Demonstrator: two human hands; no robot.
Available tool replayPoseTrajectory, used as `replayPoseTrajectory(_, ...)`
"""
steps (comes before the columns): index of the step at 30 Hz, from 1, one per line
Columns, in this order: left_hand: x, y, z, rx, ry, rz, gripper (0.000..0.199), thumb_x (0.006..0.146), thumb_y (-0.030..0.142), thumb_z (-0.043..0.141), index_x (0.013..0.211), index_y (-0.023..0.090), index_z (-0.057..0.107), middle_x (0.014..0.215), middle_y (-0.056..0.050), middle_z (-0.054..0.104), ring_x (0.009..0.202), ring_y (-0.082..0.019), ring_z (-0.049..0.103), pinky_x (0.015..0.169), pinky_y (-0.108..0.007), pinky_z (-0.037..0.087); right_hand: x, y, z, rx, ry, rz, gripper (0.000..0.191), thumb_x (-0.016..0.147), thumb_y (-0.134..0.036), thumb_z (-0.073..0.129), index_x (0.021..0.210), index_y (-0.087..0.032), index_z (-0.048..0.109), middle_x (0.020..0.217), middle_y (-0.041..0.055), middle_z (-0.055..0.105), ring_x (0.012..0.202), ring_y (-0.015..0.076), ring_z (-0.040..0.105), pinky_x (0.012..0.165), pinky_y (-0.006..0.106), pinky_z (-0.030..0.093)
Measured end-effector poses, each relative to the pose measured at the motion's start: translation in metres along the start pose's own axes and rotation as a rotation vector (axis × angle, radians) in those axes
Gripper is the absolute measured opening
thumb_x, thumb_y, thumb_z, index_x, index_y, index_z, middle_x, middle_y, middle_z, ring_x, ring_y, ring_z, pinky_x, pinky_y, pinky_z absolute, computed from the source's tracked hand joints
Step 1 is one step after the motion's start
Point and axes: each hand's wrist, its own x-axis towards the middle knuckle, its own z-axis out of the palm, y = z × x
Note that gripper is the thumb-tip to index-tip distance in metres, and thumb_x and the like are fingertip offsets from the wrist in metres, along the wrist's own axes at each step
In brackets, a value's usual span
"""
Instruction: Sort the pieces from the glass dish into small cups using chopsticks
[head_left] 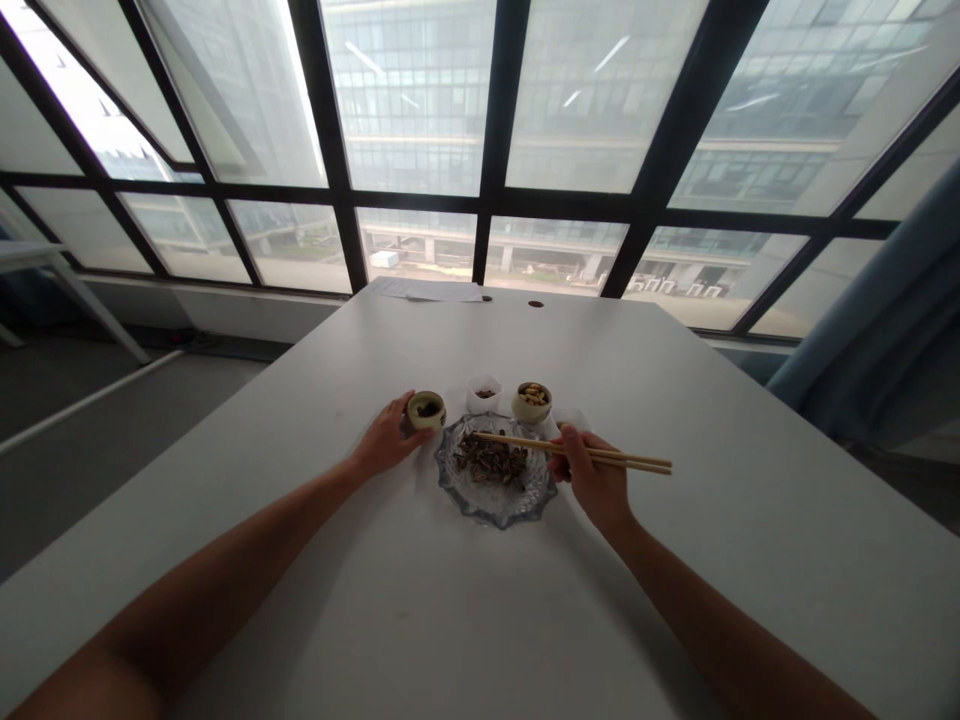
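My left hand (pixel 388 436) is wrapped round a small greenish cup (pixel 426 411) with something dark inside, just left of a scalloped glass plate (pixel 499 508). On the plate lies a heap of small dark brown pieces (pixel 491 461). Wooden chopsticks (pixel 630 461) are gripped in my right hand (pixel 596 475) at the plate's right edge; their tips reach over the upper left of the heap. Whether the tips pinch a piece is too small to tell. Behind the plate stand a white container (pixel 484 396) with a few bits and a second greenish cup (pixel 532 402) holding light tan pieces.
Everything stands on a large white table (pixel 420 620). Papers (pixel 427 291) lie at its far edge near the windows. A pale object, partly hidden, is behind my right hand. A blue curtain (pixel 877 320) hangs at the right, and another white table (pixel 30 255) stands at the left.
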Motion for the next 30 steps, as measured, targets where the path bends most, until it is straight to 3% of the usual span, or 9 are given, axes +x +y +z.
replayPoseTrajectory(3, 0.0, 0.0, 0.0, 0.001, 0.002, -0.004, 0.078, 0.08, 0.053, 0.068, 0.143, 0.015, 0.043, 0.138, -0.018, 0.056, 0.127, -0.032, 0.054, 0.109, -0.05, 0.042, 0.003, 0.003, 0.0, 0.035, 0.029, 0.052, 0.057, 0.084, -0.071, 0.064, 0.071, -0.016, 0.067, 0.05, 0.0034, 0.062, 0.036, 0.0141, 0.053, 0.032, 0.022, 0.04)
replayPoseTrajectory(5, 0.0, 0.001, -0.001, 0.003, 0.002, -0.004, 0.077, 0.08, 0.052, 0.068, 0.143, 0.015, 0.043, 0.138, -0.018, 0.056, 0.127, -0.032, 0.053, 0.109, -0.05, 0.042, 0.002, 0.003, -0.003, -0.008, 0.038, -0.028, 0.052, 0.09, -0.065, 0.06, 0.072, -0.016, 0.066, 0.05, 0.0026, 0.062, 0.036, 0.0138, 0.053, 0.033, 0.022, 0.041)
replayPoseTrajectory(7, 0.0, 0.001, -0.001, 0.004, 0.001, -0.003, 0.077, 0.08, 0.052, 0.068, 0.143, 0.015, 0.043, 0.139, -0.018, 0.055, 0.129, -0.032, 0.052, 0.11, -0.05, 0.041, 0.001, 0.0, -0.008, -0.142, -0.02, -0.257, 0.043, 0.097, -0.053, 0.058, 0.074, -0.017, 0.067, 0.054, 0.0023, 0.064, 0.04, 0.0135, 0.057, 0.039, 0.022, 0.046)
replayPoseTrajectory(11, 0.0, 0.002, -0.001, 0.006, -0.01, -0.006, 0.077, 0.08, 0.052, 0.068, 0.143, 0.015, 0.042, 0.138, -0.018, 0.055, 0.129, -0.033, 0.052, 0.11, -0.05, 0.041, 0.001, -0.012, -0.018, -0.426, -0.324, -0.901, 0.019, 0.097, -0.033, 0.064, 0.086, -0.019, 0.071, 0.068, 0.0041, 0.07, 0.058, 0.0141, 0.065, 0.058, 0.023, 0.053)
replayPoseTrajectory(13, 0.0, 0.002, 0.0, 0.0, -0.007, -0.003, 0.076, 0.08, 0.051, 0.068, 0.143, 0.016, 0.043, 0.138, -0.018, 0.056, 0.129, -0.033, 0.053, 0.11, -0.051, 0.041, 0.003, -0.018, -0.02, -0.473, -0.366, -1.036, 0.014, 0.099, -0.028, 0.062, 0.092, -0.019, 0.071, 0.069, 0.0045, 0.07, 0.06, 0.0144, 0.065, 0.059, 0.023, 0.053)
replayPoseTrajectory(17, 0.001, 0.003, 0.001, -0.014, 0.009, 0.001, 0.074, 0.08, 0.051, 0.069, 0.14, 0.016, 0.046, 0.139, -0.017, 0.056, 0.13, -0.034, 0.052, 0.11, -0.051, 0.041, 0.0, -0.02, -0.016, -0.458, -0.309, -0.949, 0.016, 0.099, -0.029, 0.061, 0.091, -0.02, 0.071, 0.07, 0.0049, 0.071, 0.057, 0.0152, 0.065, 0.055, 0.024, 0.053)
replayPoseTrajectory(21, 0.001, 0.005, 0.0, -0.057, 0.029, 0.003, 0.072, 0.076, 0.048, 0.073, 0.137, 0.017, 0.049, 0.135, -0.016, 0.059, 0.123, -0.032, 0.057, 0.108, -0.05, 0.044, -0.009, -0.018, 0.0, -0.247, -0.054, -0.509, 0.03, 0.101, -0.037, 0.055, 0.08, -0.019, 0.068, 0.058, 0.002, 0.066, 0.043, 0.0138, 0.06, 0.042, 0.022, 0.049)
replayPoseTrajectory(23, 0.002, 0.007, -0.001, -0.095, 0.037, 0.013, 0.072, 0.073, 0.045, 0.076, 0.135, 0.018, 0.051, 0.131, -0.014, 0.062, 0.117, -0.029, 0.061, 0.104, -0.047, 0.047, -0.011, -0.022, 0.012, -0.142, 0.014, -0.365, 0.033, 0.101, -0.039, 0.053, 0.079, -0.019, 0.067, 0.054, 0.0007, 0.064, 0.038, 0.0133, 0.057, 0.037, 0.022, 0.046)
replayPoseTrajectory(30, 0.001, 0.01, -0.001, -0.155, 0.057, 0.024, 0.07, 0.069, 0.039, 0.081, 0.132, 0.022, 0.053, 0.126, -0.01, 0.065, 0.108, -0.025, 0.065, 0.095, -0.042, 0.054, 0.01, -0.039, 0.048, -0.247, -0.193, -0.592, 0.034, 0.101, -0.038, 0.053, 0.076, -0.021, 0.069, 0.059, 0.0008, 0.067, 0.049, 0.0137, 0.062, 0.05, 0.024, 0.05)
